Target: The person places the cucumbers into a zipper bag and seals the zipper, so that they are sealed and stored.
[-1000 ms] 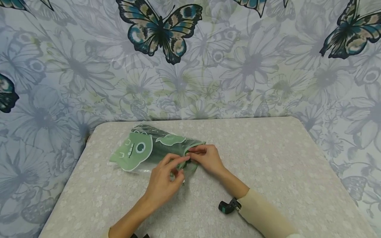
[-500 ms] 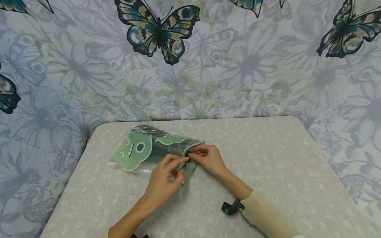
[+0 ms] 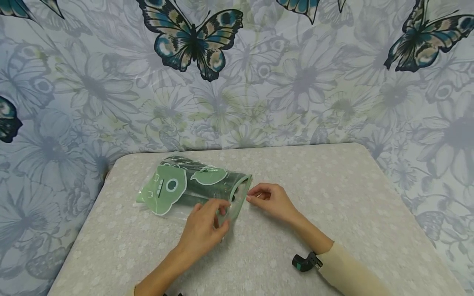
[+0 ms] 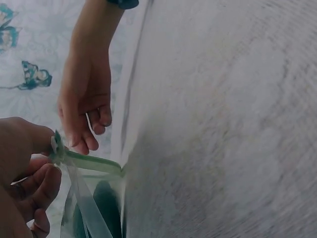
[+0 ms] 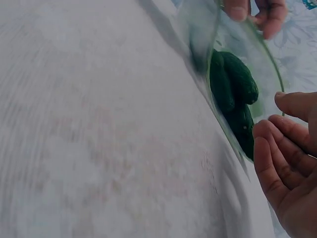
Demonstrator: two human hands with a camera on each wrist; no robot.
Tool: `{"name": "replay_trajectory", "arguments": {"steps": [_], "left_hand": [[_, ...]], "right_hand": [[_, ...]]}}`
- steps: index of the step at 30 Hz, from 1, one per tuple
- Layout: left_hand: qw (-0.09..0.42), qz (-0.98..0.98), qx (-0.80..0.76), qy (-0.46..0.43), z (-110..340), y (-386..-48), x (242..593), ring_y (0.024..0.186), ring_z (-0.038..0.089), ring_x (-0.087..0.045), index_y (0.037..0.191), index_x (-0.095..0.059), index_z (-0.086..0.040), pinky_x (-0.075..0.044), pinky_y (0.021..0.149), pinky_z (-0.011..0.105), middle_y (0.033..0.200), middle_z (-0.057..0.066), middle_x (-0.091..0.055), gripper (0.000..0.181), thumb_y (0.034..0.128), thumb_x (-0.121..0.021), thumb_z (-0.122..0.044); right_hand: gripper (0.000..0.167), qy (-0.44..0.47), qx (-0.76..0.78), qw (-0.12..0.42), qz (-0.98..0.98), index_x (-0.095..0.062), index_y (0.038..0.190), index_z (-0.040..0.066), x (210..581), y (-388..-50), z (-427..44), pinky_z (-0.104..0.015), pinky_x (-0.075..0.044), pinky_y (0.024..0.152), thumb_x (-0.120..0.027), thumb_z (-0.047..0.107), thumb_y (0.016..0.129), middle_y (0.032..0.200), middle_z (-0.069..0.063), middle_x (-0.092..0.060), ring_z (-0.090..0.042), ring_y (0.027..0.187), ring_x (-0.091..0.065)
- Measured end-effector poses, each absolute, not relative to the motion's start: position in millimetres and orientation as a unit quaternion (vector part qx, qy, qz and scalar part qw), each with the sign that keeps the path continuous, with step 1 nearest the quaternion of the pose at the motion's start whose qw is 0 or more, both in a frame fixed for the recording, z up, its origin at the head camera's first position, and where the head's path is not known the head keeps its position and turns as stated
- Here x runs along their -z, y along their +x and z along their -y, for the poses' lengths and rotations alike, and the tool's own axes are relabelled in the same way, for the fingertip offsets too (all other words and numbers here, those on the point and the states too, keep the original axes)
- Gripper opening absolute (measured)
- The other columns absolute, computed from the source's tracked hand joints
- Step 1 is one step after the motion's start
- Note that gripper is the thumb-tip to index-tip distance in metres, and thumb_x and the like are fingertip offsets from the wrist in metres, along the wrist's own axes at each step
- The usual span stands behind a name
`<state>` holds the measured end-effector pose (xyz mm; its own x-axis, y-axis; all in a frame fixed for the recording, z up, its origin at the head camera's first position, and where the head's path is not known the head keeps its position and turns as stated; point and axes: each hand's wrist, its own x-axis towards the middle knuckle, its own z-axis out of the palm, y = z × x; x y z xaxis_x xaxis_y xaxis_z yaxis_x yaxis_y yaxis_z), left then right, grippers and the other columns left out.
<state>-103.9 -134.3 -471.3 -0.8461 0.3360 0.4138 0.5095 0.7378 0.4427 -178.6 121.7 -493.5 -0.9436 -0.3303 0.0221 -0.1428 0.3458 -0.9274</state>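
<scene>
A clear zip bag with a green cartoon print and green-edged mouth lies on the table, its mouth facing right. Several dark green, bumpy cucumbers show inside it in the right wrist view. My left hand pinches the near corner of the mouth between thumb and finger, plainest in the left wrist view, where the pinched green rim stretches away from it. My right hand is just right of the mouth, its thumb and fingers parted and loosely bent beside the rim. Whether its fingertips touch the rim I cannot tell.
The table wears a pale patterned cloth and meets a wall hung with butterfly-and-flower fabric at its far edge. A black wrist camera sits at the right sleeve.
My right hand has drawn back to the right, away from the bag's mouth. The left hand has shifted slightly down, and the mouth stands wider apart. The head view has turned slightly right.
</scene>
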Motion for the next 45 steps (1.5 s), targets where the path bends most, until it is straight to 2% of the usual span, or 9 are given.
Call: {"name": "replay_trajectory", "arguments": {"steps": [4,10,16,21,25,31,35,39,45], "left_hand": [[0.152,0.926,0.226,-0.260,134,-99,476,0.066,-0.005,-0.049,0.097,-0.078,-0.022,-0.041,0.076,0.028,0.093,-0.013,-0.068,0.021,0.0829,-0.089,-0.011],[0.093,0.931,0.201,-0.289,139,-92,479,0.075,0.001,-0.062,0.095,-0.080,-0.021,-0.058,0.084,0.043,0.090,-0.012,-0.071,0.014,0.0857,-0.087,-0.012],[0.109,0.909,0.246,-0.319,158,-91,474,0.077,0.000,-0.061,0.100,-0.078,-0.025,-0.049,0.076,0.024,0.092,-0.018,-0.069,0.014,0.0900,-0.084,-0.018],[0.111,0.906,0.270,-0.306,182,-85,471,0.079,0.000,-0.060,0.096,-0.071,-0.028,-0.047,0.076,0.023,0.093,-0.021,-0.067,0.019,0.0883,-0.085,-0.018],[0.104,0.906,0.262,-0.316,196,-75,476,0.080,-0.001,-0.059,0.096,-0.070,-0.027,-0.045,0.077,0.021,0.093,-0.019,-0.067,0.027,0.0821,-0.092,-0.022],[0.143,0.900,0.224,-0.345,201,-66,483,0.087,0.001,-0.059,0.099,-0.069,-0.026,-0.045,0.082,0.024,0.096,-0.017,-0.064,0.034,0.0786,-0.096,-0.033],[0.154,0.900,0.216,-0.346,201,-69,486,0.096,0.006,-0.057,0.103,-0.068,-0.026,-0.046,0.086,0.029,0.103,-0.015,-0.062,0.041,0.0754,-0.098,-0.034],[0.157,0.895,0.222,-0.353,201,-74,491,0.098,0.009,-0.055,0.103,-0.069,-0.026,-0.046,0.088,0.030,0.106,-0.013,-0.061,0.040,0.0759,-0.098,-0.032],[0.171,0.883,0.233,-0.370,196,-78,494,0.096,0.007,-0.056,0.100,-0.071,-0.027,-0.041,0.082,0.026,0.105,-0.014,-0.063,0.025,0.0848,-0.091,-0.025]], "right_hand": [[0.012,-0.149,0.538,0.091,-0.825,-0.082,0.106,0.024,494,-174,-129,-0.026,-0.056,0.064,-0.080,0.033,0.098,0.099,0.000,-0.080,-0.020,0.076,-0.072],[0.012,-0.158,0.526,0.102,-0.829,-0.082,0.107,0.025,495,-168,-138,-0.027,-0.058,0.069,-0.078,0.034,0.100,0.100,-0.001,-0.080,-0.024,0.080,-0.074],[0.008,-0.177,0.495,0.092,-0.846,-0.081,0.105,0.028,491,-164,-145,-0.028,-0.059,0.072,-0.078,0.034,0.100,0.096,0.005,-0.079,-0.019,0.081,-0.074],[0.014,-0.253,0.463,0.079,-0.846,-0.081,0.111,0.021,488,-155,-145,-0.027,-0.060,0.081,-0.079,0.028,0.099,0.101,0.014,-0.077,-0.007,0.088,-0.072],[0.020,-0.370,0.424,0.024,-0.826,-0.078,0.116,0.014,490,-142,-137,-0.029,-0.061,0.082,-0.080,0.021,0.098,0.104,0.010,-0.076,-0.007,0.093,-0.070],[0.025,-0.488,0.335,-0.121,-0.797,-0.077,0.116,0.020,490,-130,-114,-0.022,-0.055,0.081,-0.085,0.027,0.094,0.108,0.006,-0.070,-0.009,0.098,-0.066],[0.029,-0.532,0.291,-0.196,-0.770,-0.078,0.113,0.020,488,-130,-96,-0.025,-0.055,0.086,-0.090,0.032,0.089,0.112,0.006,-0.069,-0.011,0.102,-0.063],[0.030,-0.564,0.244,-0.227,-0.756,-0.078,0.110,0.022,487,-130,-81,-0.029,-0.056,0.098,-0.092,0.034,0.086,0.114,0.005,-0.071,-0.014,0.107,-0.063],[0.021,-0.579,0.204,-0.219,-0.758,-0.078,0.106,0.025,488,-130,-69,-0.030,-0.054,0.106,-0.088,0.034,0.090,0.114,0.008,-0.073,-0.013,0.112,-0.065]]}}
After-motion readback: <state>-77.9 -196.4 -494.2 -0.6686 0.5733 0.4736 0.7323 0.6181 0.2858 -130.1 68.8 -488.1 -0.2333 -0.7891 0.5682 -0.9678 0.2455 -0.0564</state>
